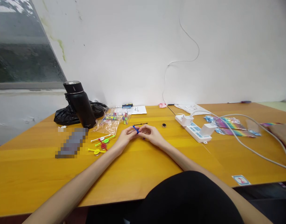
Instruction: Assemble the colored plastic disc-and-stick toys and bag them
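Blue arrow (137, 131) held; clear plastic bag (107, 127) contains multicoloured pieces (110, 118).

Arrow (136, 130) left of power strip (193, 129)

Blue pointer (134, 128), small and vivid, pinched between the left fingers (130, 132) and the right fingers (143, 134)! It's on a slant, its slim, arrow-like end showing clear, aimed up and to the left in view. The middle sits right at the fingertips, partly covered. It's up in both hands, over the surface (135, 174), finer details too small to call!
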